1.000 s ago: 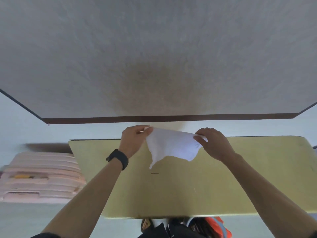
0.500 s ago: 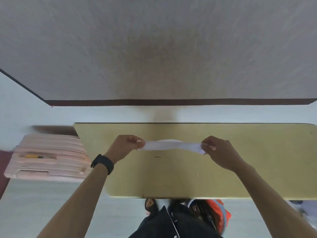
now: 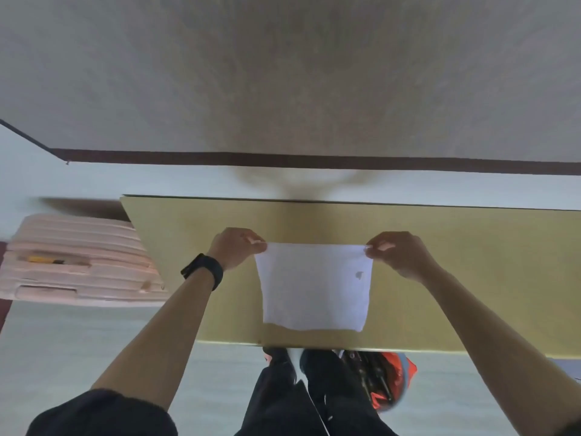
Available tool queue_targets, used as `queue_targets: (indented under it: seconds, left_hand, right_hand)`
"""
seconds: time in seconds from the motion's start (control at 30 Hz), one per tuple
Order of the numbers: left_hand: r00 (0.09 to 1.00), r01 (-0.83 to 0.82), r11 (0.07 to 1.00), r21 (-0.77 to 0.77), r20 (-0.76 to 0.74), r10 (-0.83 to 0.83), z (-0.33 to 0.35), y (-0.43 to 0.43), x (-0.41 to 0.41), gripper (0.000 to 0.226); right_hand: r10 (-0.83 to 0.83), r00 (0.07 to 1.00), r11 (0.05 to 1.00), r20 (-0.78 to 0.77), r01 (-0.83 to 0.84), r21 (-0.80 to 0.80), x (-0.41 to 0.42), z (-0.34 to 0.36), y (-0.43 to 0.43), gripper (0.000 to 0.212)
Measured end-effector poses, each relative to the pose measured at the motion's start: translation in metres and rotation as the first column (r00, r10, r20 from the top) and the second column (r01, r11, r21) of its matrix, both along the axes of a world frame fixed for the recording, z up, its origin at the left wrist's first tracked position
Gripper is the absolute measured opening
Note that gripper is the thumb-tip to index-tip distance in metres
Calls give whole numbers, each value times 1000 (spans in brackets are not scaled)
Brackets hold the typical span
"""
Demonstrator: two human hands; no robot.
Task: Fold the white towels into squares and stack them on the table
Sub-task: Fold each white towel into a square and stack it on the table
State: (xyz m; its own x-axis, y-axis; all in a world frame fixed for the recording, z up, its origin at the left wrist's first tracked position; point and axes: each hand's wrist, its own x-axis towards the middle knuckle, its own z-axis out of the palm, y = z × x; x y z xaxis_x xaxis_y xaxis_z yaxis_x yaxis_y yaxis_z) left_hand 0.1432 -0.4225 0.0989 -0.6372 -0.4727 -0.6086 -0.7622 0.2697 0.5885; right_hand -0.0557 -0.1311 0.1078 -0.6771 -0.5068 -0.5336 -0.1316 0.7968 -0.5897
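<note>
Pinching the thin white square cloth towel by its upper corners, our left grip and right grip hold it spread at frame centre over the yellow-green worktop. We judge it light and limp; corner holds suit it best.

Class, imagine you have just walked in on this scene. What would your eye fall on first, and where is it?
First, the white towel, spread out square over the middle of the yellow table, with a small grey mark near its right edge. The left hand and the right hand each pinch one of its far corners. Left of the table sits a pink ribbed object.
</note>
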Motion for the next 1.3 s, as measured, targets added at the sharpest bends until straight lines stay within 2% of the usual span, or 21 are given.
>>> queue_targets:
  seconds: [0.07, 0.13, 0.23, 0.33, 0.47, 0.5, 0.57, 0.63, 0.77, 0.87, 1.07, 1.3]
  left_hand:
    - [1000, -3, 995, -98, 17, 5, -20, -4, -11, 19]
    - [1000, 6, 992, -126, 25, -3, -38, -5, -21, 15]
    - [999, -36, 990, -137, 12, 38, -63, -5, -32, 11]
    - [984, -176, 981, -82, -31, 174, -81, -3, -39, 13]
    - [946, -315, 948, 48, -63, 317, -95, 5, -34, 21]
    - [935, -347, 936, 62, -60, 350, -98, 9, -31, 20]
    - [902, -423, 901, 92, -54, 429, -103, 21, -19, 14]
    - [874, -480, 869, 119, -26, 486, -108, 35, -6, 10]
    - [859, -511, 854, 95, 82, 505, -120, 61, 22, 30]
    - [849, -520, 850, 79, 154, 505, -125, 74, 34, 31]
    - [877, -452, 892, 1, 181, 445, -133, 83, 41, 30]
    - [908, -378, 926, -17, 189, 374, -140, 89, 49, 27]
  right_hand:
    - [-4, 998, 1000, -58, 5, 29, -12, -25, -12, 2]
    - [-21, 995, 998, -97, 27, 53, -20, -46, -23, 6]
    - [-177, 984, 984, -11, 177, 3, -25, -74, -40, 4]
    - [-387, 917, 917, 93, 393, -62, -26, -97, -50, 4]
    - [-497, 843, 840, 205, 527, -129, -16, -118, -45, 24]
    - [-518, 831, 828, 201, 546, -125, -11, -122, -41, 29]
    - [-557, 814, 811, 163, 576, -101, 2, -130, -29, 24]
    - [-569, 813, 813, 124, 579, -65, 16, -139, -17, 13]
    - [-543, 833, 839, 107, 542, 46, 46, -144, 5, 25]
    - [-545, 834, 837, 86, 535, 115, 61, -148, 14, 18]
    - [-515, 856, 850, 47, 501, 164, 72, -152, 18, 5]
    - [-489, 872, 857, -3, 481, 183, 76, -162, 22, 13]
